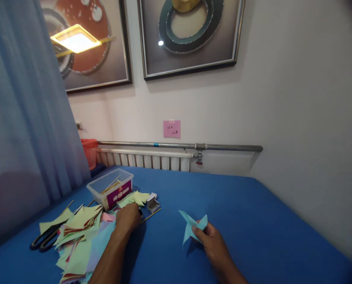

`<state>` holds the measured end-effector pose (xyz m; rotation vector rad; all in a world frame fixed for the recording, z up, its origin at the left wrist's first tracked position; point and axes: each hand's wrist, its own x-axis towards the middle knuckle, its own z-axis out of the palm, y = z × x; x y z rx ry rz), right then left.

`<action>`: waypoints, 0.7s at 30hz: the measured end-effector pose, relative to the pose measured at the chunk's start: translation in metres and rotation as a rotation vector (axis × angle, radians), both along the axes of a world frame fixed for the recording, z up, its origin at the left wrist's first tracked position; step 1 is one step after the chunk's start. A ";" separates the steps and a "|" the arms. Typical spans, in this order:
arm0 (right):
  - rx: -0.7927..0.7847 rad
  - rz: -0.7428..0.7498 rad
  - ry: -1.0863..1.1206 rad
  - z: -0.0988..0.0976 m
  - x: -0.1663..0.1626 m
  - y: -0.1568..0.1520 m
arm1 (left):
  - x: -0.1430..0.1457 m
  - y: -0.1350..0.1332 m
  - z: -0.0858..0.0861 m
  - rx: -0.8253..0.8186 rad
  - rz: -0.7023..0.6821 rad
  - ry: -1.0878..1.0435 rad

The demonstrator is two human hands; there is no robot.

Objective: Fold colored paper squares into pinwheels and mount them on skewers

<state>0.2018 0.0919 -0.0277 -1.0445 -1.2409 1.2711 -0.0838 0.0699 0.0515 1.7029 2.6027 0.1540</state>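
Left hand point(129, 217) showing bare, lower left of centre; right hand point(210, 238) likewise, lower right; bare forearms point(112, 254) tapering toward wrists point(122, 232).

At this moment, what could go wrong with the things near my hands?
Your right hand pinches the blue paper pinwheel, so a hard squeeze might crease it. Your left hand is near the small open box and could knock it. Your left forearm lies close along the loose paper pile, so a sideways sweep might scatter sheets.

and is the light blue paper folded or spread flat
Folded: the light blue paper bends into pinwheel-like points, pinched in the right hand.
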 end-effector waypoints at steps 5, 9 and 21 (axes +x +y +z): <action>-0.003 -0.006 -0.007 0.000 0.000 -0.001 | 0.000 -0.002 0.003 0.014 -0.007 -0.005; -0.025 -0.024 -0.009 0.000 -0.001 -0.001 | 0.001 -0.003 0.005 0.030 -0.011 -0.031; -0.011 -0.027 -0.092 0.004 -0.001 -0.002 | 0.001 0.001 0.010 0.241 0.048 -0.143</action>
